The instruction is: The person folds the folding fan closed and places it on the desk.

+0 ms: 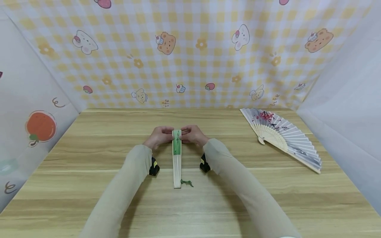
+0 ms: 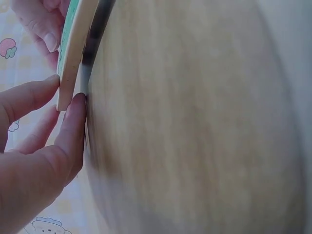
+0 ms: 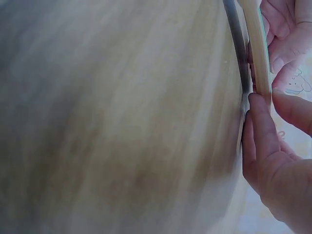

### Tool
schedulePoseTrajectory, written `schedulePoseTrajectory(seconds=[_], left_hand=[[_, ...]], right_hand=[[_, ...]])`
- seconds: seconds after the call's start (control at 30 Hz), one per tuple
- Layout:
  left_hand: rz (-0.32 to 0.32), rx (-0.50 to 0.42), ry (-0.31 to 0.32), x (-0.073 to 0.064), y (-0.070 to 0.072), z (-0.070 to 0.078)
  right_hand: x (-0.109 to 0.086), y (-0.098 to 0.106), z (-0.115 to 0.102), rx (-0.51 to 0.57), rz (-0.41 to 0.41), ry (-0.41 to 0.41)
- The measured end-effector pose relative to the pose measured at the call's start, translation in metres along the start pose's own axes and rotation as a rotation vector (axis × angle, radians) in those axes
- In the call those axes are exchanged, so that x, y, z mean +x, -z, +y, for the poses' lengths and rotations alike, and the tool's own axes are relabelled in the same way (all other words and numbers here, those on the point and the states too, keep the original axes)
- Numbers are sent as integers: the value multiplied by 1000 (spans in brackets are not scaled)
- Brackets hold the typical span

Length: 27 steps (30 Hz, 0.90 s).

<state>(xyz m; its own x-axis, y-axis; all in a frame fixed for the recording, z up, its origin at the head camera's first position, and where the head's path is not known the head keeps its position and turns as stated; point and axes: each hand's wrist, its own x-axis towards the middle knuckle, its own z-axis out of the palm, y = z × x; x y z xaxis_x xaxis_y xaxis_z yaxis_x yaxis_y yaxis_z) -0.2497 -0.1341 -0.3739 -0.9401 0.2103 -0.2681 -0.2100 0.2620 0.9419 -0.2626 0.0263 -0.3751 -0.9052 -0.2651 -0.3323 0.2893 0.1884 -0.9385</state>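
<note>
A folded hand fan (image 1: 177,162), green at its far part and pale along its ribs, lies lengthwise in the middle of the table. A dark green tassel (image 1: 187,182) trails to the right from its near end. At the far end my left hand (image 1: 159,136) pinches the fan's left edge, thumb on top and fingers below, as the left wrist view shows on the fan (image 2: 73,63). From the other side my right hand (image 1: 194,135) pinches the same end; the right wrist view shows its fingertips under the fan (image 3: 258,53). That end appears slightly raised off the wood.
An open fan (image 1: 282,134) with grey leaf and pink blossoms lies at the right of the wooden table (image 1: 89,185). A yellow checked cloth (image 1: 190,66) hangs behind the table's back edge. White cloth walls (image 1: 23,99) stand on both sides.
</note>
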Motion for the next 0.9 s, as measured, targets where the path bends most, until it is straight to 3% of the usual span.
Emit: schedulePoseTrajectory(seconds=[0.23, 0.7, 0.9], left_hand=[[-4, -24, 1, -2, 0, 1], [-2, 18, -16, -3, 1, 0], [21, 47, 7, -4, 1, 3]], right_hand=[[-2, 0, 1, -40, 11, 11], [-5, 2, 3, -32, 7, 36], [-7, 5, 2, -67, -9, 30]])
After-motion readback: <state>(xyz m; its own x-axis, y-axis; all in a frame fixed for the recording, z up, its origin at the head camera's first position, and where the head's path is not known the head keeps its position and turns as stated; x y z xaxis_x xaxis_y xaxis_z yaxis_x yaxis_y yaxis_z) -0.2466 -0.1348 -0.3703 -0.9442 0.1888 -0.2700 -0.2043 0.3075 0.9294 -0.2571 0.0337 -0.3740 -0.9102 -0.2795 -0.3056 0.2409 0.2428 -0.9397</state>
